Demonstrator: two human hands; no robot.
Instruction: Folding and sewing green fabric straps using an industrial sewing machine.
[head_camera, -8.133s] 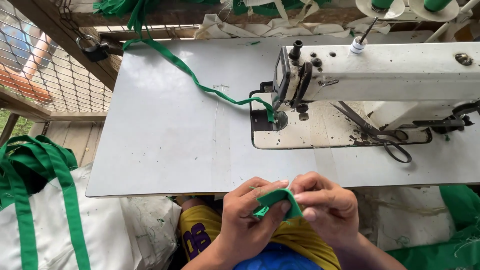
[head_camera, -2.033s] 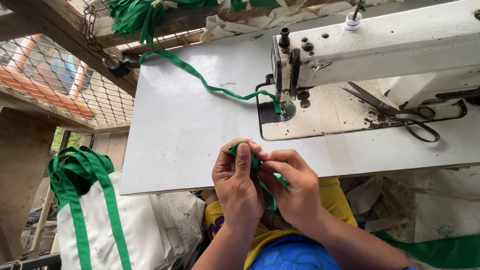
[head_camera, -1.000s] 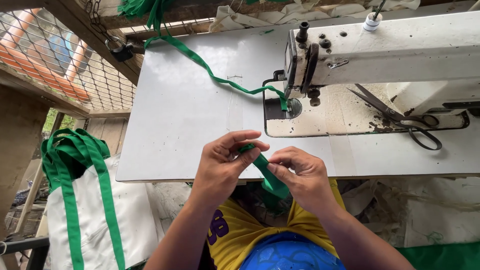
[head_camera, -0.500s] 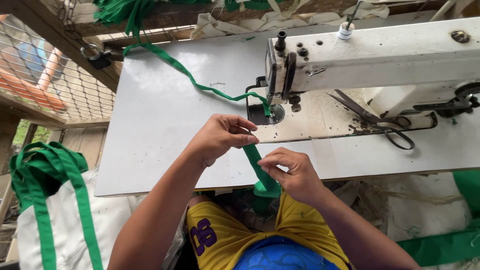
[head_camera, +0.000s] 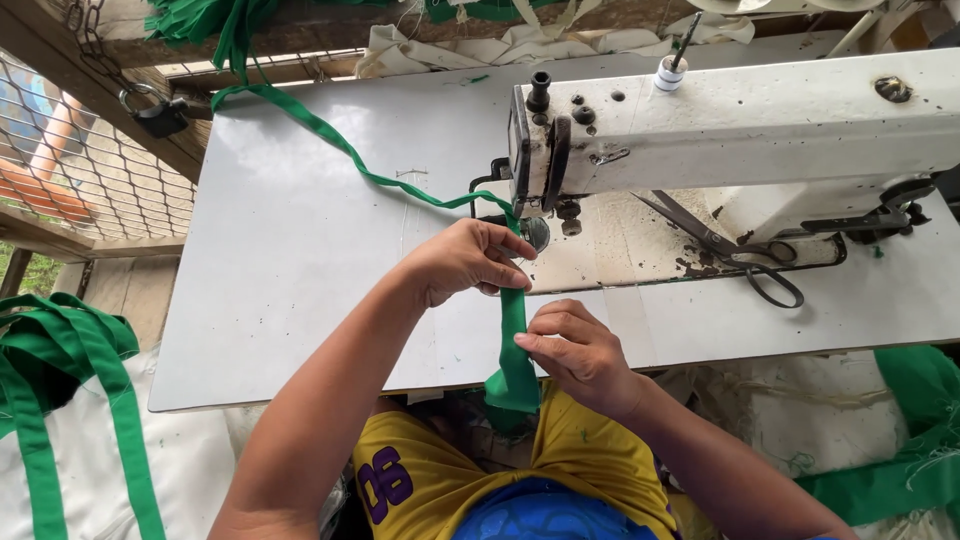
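Observation:
A long green fabric strap (head_camera: 330, 140) runs from the back left across the white table (head_camera: 290, 260) to the needle area of a white sewing machine (head_camera: 740, 130). My left hand (head_camera: 462, 262) pinches the strap just in front of the presser foot. My right hand (head_camera: 578, 352) grips the same strap lower down, at the table's front edge, where its folded end (head_camera: 514, 372) hangs over my lap.
Black scissors (head_camera: 745, 255) lie on the machine bed to the right. White bags with green handles (head_camera: 70, 400) are piled at the lower left. More green fabric (head_camera: 900, 450) lies at the lower right. Wire mesh (head_camera: 70, 170) stands at the far left.
My left hand has moved up along the strap toward the needle. My right hand stays near the table edge, and the strap between them is now stretched straight.

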